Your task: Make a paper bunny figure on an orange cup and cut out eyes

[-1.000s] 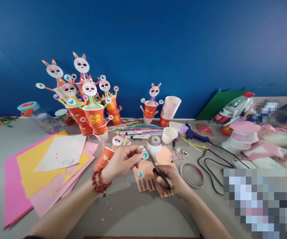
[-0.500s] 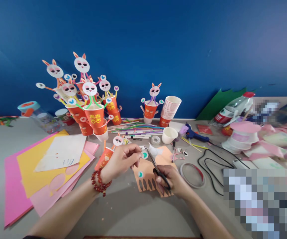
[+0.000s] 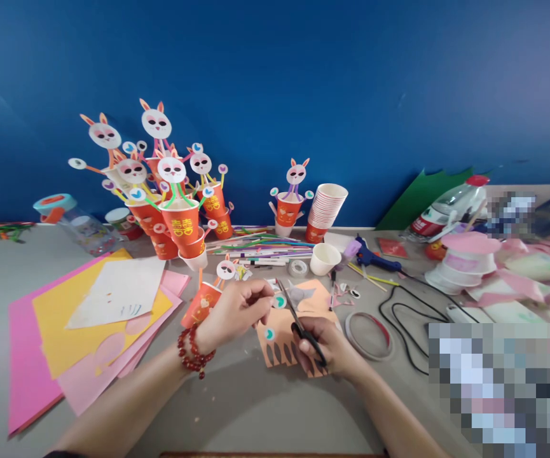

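Observation:
My left hand (image 3: 248, 308), with red beads at the wrist, pinches the edge of a small white paper disc (image 3: 279, 300) bearing a teal mark. Black-handled scissors (image 3: 309, 336) are gripped in my right hand (image 3: 325, 346), their blades pointing up and away beside the disc's right edge. Beneath the hands lies orange paper (image 3: 281, 321) with a row of dark oval shapes. A second teal-marked disc (image 3: 269, 334) rests on it. Grey-white paper scraps (image 3: 302, 294) are just beyond the blades.
Red cups with rabbit faces (image 3: 180, 219) stand at the back left. Coloured sheets (image 3: 31, 356) lie at the left. A cup stack (image 3: 327, 207), tape ring (image 3: 298, 268), white cup (image 3: 325, 259), glue gun (image 3: 374, 257) and large tape roll (image 3: 369, 337) are beyond or right of the hands.
My left hand and the disc have shifted slightly right. The white scrap beyond the scissors has dropped away from the blades and looks greyer now.

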Demonstrator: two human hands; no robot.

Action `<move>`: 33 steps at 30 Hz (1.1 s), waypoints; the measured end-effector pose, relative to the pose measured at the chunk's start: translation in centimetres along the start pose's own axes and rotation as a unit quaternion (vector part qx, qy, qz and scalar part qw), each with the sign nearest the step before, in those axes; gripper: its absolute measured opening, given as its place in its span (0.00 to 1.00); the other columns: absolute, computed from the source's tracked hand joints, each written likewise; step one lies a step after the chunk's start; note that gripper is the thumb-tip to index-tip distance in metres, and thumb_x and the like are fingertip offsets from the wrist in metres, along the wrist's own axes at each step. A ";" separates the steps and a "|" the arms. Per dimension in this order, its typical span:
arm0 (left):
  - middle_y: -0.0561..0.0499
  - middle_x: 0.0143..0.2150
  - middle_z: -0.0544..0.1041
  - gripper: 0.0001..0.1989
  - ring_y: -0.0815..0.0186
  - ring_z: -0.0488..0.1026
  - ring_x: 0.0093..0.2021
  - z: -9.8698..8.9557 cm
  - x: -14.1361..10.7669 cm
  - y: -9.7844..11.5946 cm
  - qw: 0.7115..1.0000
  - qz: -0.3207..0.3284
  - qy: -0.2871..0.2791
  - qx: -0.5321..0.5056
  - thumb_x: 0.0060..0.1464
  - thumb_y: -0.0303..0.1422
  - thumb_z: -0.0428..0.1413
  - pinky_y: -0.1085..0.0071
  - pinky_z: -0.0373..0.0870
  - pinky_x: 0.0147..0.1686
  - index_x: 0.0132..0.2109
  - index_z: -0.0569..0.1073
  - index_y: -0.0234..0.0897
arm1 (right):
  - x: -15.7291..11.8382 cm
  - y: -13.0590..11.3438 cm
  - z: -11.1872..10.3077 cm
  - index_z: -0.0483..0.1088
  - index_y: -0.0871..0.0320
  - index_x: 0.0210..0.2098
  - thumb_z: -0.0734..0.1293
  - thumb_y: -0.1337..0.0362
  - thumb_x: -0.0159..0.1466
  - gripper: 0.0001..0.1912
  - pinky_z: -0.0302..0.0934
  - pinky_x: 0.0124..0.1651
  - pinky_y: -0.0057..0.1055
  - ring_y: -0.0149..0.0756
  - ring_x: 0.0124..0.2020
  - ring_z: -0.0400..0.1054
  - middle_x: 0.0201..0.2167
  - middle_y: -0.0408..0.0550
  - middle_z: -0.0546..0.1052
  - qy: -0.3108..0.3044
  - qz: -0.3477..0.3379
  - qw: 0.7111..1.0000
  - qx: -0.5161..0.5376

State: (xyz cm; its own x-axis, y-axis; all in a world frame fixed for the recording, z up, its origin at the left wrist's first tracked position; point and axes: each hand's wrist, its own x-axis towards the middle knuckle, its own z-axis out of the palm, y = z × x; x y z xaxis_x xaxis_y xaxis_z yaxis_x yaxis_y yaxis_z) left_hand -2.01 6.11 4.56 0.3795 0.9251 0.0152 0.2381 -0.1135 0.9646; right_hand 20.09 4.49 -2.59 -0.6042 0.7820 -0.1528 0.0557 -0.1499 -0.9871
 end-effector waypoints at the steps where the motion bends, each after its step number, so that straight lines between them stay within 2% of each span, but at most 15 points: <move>1: 0.57 0.22 0.70 0.07 0.75 0.64 0.21 0.1 0.0 0.0 1.000 -0.002 -0.002 -0.001 0.58 0.29 0.52 0.80 0.60 0.21 0.31 0.70 0.35 | 0.0 0.1 0.0 0.62 0.57 0.25 0.69 0.37 0.54 0.28 0.50 0.17 0.23 0.27 0.14 0.60 0.15 0.41 0.71 -0.002 0.000 1.000 0.003; 10: 0.58 0.22 0.69 0.07 0.75 0.65 0.21 0.3 0.1 -0.4 0.999 -0.009 -0.010 -0.036 0.58 0.30 0.52 0.80 0.61 0.21 0.31 0.69 0.35 | 0.1 0.5 -0.4 0.62 0.57 0.25 0.69 0.37 0.55 0.28 0.49 0.17 0.23 0.28 0.14 0.60 0.15 0.41 0.70 -0.004 -0.004 1.000 -0.013; 18: 0.57 0.22 0.69 0.07 0.75 0.66 0.21 0.1 0.1 -0.3 1.000 -0.009 -0.005 -0.027 0.57 0.29 0.52 0.81 0.61 0.21 0.31 0.70 0.35 | 0.0 0.2 -0.3 0.61 0.56 0.23 0.67 0.37 0.57 0.28 0.48 0.17 0.24 0.29 0.13 0.59 0.14 0.41 0.68 -0.001 -0.028 0.999 -0.036; 33: 0.57 0.22 0.69 0.07 0.75 0.65 0.21 -0.1 0.2 0.0 1.000 -0.007 -0.001 -0.019 0.57 0.30 0.52 0.81 0.60 0.21 0.31 0.70 0.35 | -0.1 -0.1 -0.2 0.60 0.56 0.23 0.64 0.34 0.57 0.30 0.48 0.16 0.24 0.28 0.13 0.59 0.13 0.41 0.68 0.007 -0.022 0.997 -0.075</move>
State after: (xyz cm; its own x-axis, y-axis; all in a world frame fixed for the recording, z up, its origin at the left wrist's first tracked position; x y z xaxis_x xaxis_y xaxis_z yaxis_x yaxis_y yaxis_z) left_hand -2.04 6.31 4.54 0.3784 0.9257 0.0020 0.2086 -0.0874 0.9741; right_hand 20.30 4.55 -2.50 -0.5974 0.7945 -0.1086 0.1478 -0.0240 -0.9887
